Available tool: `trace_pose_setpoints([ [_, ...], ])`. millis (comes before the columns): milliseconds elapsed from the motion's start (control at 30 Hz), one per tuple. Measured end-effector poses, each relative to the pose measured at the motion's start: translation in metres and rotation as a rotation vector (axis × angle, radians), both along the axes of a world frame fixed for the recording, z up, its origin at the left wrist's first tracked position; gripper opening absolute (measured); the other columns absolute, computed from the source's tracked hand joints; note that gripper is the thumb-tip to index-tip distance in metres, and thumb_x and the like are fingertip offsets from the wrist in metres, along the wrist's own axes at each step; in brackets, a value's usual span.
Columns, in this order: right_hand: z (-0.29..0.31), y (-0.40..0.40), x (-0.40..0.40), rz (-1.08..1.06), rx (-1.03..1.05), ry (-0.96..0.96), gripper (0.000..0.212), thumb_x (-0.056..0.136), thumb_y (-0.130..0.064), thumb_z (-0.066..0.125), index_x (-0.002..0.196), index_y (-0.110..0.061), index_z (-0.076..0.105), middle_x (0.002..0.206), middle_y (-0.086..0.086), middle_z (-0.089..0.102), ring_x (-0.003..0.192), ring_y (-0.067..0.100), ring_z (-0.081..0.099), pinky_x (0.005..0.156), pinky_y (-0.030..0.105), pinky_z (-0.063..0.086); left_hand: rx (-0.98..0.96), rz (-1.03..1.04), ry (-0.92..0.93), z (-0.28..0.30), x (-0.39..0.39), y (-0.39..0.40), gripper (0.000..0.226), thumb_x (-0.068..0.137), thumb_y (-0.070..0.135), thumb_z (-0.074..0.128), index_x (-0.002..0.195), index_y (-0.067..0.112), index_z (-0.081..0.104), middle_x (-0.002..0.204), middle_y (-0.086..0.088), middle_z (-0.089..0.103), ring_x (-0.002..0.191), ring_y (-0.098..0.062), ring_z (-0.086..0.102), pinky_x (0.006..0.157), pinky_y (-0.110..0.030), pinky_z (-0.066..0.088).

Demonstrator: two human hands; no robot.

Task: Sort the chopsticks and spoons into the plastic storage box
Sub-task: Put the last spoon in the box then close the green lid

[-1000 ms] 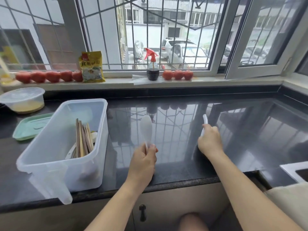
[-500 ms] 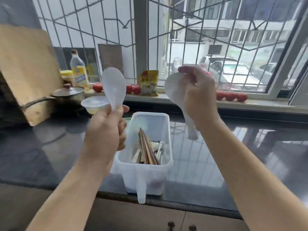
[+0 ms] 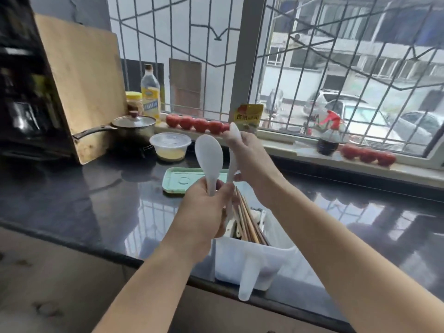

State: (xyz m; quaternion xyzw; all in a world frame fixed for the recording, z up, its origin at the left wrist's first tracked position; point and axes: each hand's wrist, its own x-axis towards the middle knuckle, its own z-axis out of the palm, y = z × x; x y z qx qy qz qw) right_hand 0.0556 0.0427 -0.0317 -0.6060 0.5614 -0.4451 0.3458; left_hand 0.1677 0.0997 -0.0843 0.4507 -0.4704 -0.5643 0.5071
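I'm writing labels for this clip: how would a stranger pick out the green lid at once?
Start at the dark countertop under the barred window. Behind the clear storage box holding chopsticks, a flat tray-like lid lies on the counter, before the round takeaway tub. It is the only mint-green thing there.

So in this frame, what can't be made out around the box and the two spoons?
Head view only:
- Storage box contents beside the chopsticks: hidden by the left hand.
- Right hand's spoon: bowl seen edge-on, handle end behind the left hand.
- Packet text: too blurred.
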Motion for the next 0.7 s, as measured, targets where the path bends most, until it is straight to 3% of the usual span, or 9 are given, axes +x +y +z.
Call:
trace_pose_setpoints([
  [67,-0.004,0.004,-0.003,0.042,-0.055,0.195,0.042,0.096,-0.049,0.051,0.129,-0.024,0.044,0.106,0.0,0.061,0.084,0.015,0.062,0.069,0.033,0.052,-0.002,-0.042,-0.026,0.003,0.0,-0.001,0.022,0.104,0.025,0.061,0.093,0.006,0.057,0.074,-0.009,0.067,0.04,-0.01,0.029,0.041,-0.023,0.025],
  [167,-0.008,-0.008,-0.02,-0.096,-0.127,0.456,0.019,0.103,-0.026,0.034,0.112,-0.014,0.046,0.102,0.007,0.057,0.082,0.024,0.057,0.066,0.036,0.043,0.022,-0.008,-0.029,0.007,0.008,-0.003,0.018,0.106,0.025,0.055,0.1,0.009,0.059,0.094,-0.011,0.076,0.04,-0.009,0.024,0.039,-0.023,0.022],
  [233,-0.011,-0.019,-0.037,-0.156,-0.068,0.862,0.01,0.099,-0.013,0.036,0.103,-0.007,0.042,0.095,0.011,0.054,0.076,0.029,0.052,0.062,0.035,0.039,0.041,0.059,-0.007,0.009,0.018,-0.006,0.018,0.106,0.024,0.051,0.102,0.008,0.058,0.093,-0.01,0.067,0.039,-0.007,0.023,0.037,-0.021,0.02],
  [333,-0.02,-0.023,-0.039,-0.087,0.205,1.335,0.004,0.091,-0.014,0.048,0.092,-0.014,0.052,0.088,0.001,0.056,0.081,0.025,0.054,0.067,0.034,0.044,0.061,0.083,-0.057,0.011,0.029,-0.009,0.024,0.105,0.026,0.051,0.113,0.004,0.057,0.083,-0.009,0.045,0.039,-0.007,0.023,0.036,-0.021,0.018],
  [467,-0.053,-0.039,-0.029,-0.085,0.215,1.751,0.026,0.092,-0.018,0.05,0.108,-0.021,0.07,0.106,-0.004,0.064,0.091,0.022,0.062,0.055,0.029,0.04,0.053,0.041,-0.183,0.011,0.03,-0.01,0.019,0.107,0.023,0.044,0.109,0.008,0.054,0.079,-0.006,0.036,0.046,-0.01,0.022,0.041,-0.024,0.017],
  [533,-0.064,-0.043,-0.032,-0.09,0.211,1.804,0.03,0.094,-0.019,0.048,0.115,-0.021,0.07,0.112,-0.001,0.065,0.093,0.023,0.064,0.055,0.029,0.041,0.033,0.038,-0.259,0.008,0.032,-0.009,0.018,0.108,0.021,0.041,0.103,0.011,0.055,0.079,-0.007,0.034,0.048,-0.011,0.024,0.041,-0.025,0.019],
  [600,-0.066,-0.044,-0.04,-0.043,0.145,1.763,0.032,0.1,-0.026,0.043,0.118,-0.021,0.069,0.116,0.001,0.066,0.101,0.026,0.064,0.071,0.034,0.051,0.02,0.048,-0.325,0.003,0.037,-0.01,0.021,0.108,0.019,0.041,0.103,0.004,0.056,0.076,-0.006,0.034,0.048,-0.011,0.024,0.04,-0.025,0.02],
  [667,-0.053,-0.038,-0.048,-0.043,0.018,1.547,0.034,0.105,-0.031,0.038,0.113,-0.018,0.068,0.113,0.004,0.068,0.099,0.029,0.065,0.078,0.037,0.053,-0.005,0.062,-0.376,-0.001,0.042,-0.01,0.024,0.108,0.017,0.042,0.109,-0.002,0.056,0.073,-0.006,0.038,0.046,-0.01,0.027,0.041,-0.026,0.022],
  [700,-0.041,-0.034,-0.051,-0.077,-0.018,1.321,0.037,0.106,-0.035,0.036,0.107,-0.014,0.068,0.11,0.007,0.068,0.094,0.03,0.065,0.077,0.037,0.052,-0.041,0.066,-0.418,-0.002,0.043,-0.01,0.024,0.108,0.019,0.043,0.11,0.002,0.06,0.072,-0.005,0.043,0.046,-0.01,0.03,0.042,-0.027,0.025],
])
